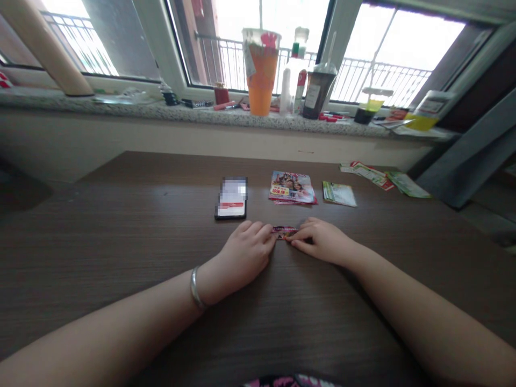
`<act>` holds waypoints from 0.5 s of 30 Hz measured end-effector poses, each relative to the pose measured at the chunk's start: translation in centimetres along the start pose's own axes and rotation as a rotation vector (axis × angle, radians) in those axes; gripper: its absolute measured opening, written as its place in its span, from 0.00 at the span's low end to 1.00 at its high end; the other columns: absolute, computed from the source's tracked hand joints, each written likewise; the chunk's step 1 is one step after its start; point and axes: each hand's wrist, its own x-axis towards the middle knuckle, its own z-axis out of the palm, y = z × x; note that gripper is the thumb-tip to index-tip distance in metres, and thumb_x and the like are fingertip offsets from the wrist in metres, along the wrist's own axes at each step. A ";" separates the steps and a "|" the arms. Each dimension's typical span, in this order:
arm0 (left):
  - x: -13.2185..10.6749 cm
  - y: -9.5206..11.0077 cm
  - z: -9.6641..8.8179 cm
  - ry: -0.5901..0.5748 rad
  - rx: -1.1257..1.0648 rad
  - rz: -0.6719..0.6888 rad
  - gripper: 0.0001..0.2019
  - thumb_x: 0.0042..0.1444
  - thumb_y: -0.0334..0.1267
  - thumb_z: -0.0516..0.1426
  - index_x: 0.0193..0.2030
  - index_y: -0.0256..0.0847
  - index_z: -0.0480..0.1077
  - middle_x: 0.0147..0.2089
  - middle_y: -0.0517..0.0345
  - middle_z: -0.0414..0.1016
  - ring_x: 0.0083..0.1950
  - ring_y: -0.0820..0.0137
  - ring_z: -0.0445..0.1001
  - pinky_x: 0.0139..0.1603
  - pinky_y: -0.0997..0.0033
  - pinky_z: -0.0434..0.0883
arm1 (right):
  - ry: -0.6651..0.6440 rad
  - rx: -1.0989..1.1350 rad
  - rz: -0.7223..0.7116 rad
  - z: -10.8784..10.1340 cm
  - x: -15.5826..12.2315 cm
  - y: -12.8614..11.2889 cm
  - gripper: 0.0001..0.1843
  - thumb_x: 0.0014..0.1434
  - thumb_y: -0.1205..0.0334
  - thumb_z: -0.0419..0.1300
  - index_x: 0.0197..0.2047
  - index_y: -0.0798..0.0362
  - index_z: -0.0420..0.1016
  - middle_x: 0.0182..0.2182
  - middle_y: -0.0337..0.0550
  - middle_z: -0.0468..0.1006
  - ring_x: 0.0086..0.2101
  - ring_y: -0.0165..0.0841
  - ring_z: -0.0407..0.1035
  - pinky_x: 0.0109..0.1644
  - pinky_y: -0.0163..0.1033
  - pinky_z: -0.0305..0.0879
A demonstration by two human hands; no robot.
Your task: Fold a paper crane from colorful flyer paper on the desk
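Between my two hands, low on the dark wooden table (161, 258), lies a narrow folded strip of printed paper (281, 232) with pink and dark colours. My left hand (250, 250) is closed on its left end, knuckles up, with a silver bangle on the wrist. At the right end, my right hand (322, 239) pinches the strip between thumb and fingers. Parts of the strip are hidden under the fingers. Just beyond my left hand a phone (231, 199) lies face up, its screen blurred. A small stack of printed leaflets (292, 187) is beyond the strip.
Green and white cards (339, 194) lie right of the leaflets, with more paper slips (373, 176) farther right. Along the granite windowsill (133, 110) stand a tall orange cup (262, 78), a dark drink cup (317, 92) with a straw, bottles and pens.
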 end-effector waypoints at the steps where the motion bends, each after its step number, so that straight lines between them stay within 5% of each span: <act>1: 0.0 0.0 0.1 0.022 -0.006 0.012 0.17 0.60 0.32 0.52 0.55 0.36 0.69 0.57 0.46 0.70 0.53 0.57 0.70 0.51 0.56 0.66 | 0.003 0.020 -0.004 0.1 0.0 0.1 0.12 0.63 0.59 0.57 0.42 0.46 0.82 0.36 0.42 0.82 0.40 0.35 0.70 0.47 0.39 0.63; 4: 0.1 -0.2 0.4 0.042 -0.073 0.014 0.18 0.58 0.32 0.53 0.56 0.35 0.68 0.62 0.46 0.66 0.56 0.58 0.68 0.56 0.56 0.64 | 0.014 0.074 -0.003 0.3 0.1 0.5 0.12 0.64 0.58 0.56 0.41 0.46 0.82 0.35 0.41 0.82 0.39 0.34 0.70 0.47 0.38 0.63; 11: 0.6 -0.8 0.7 0.004 -0.189 0.018 0.13 0.58 0.29 0.53 0.49 0.32 0.72 0.46 0.46 0.76 0.48 0.61 0.72 0.51 0.61 0.71 | 0.045 0.143 -0.147 1.3 0.7 1.8 0.11 0.64 0.60 0.57 0.40 0.50 0.82 0.32 0.42 0.80 0.37 0.32 0.70 0.44 0.37 0.62; 15: 0.8 -0.9 0.9 0.014 -0.230 -0.011 0.11 0.58 0.30 0.53 0.45 0.34 0.72 0.44 0.47 0.75 0.47 0.61 0.71 0.51 0.60 0.71 | 0.172 0.118 -0.155 2.1 0.8 1.7 0.10 0.62 0.61 0.59 0.34 0.52 0.81 0.30 0.42 0.77 0.34 0.32 0.69 0.41 0.36 0.62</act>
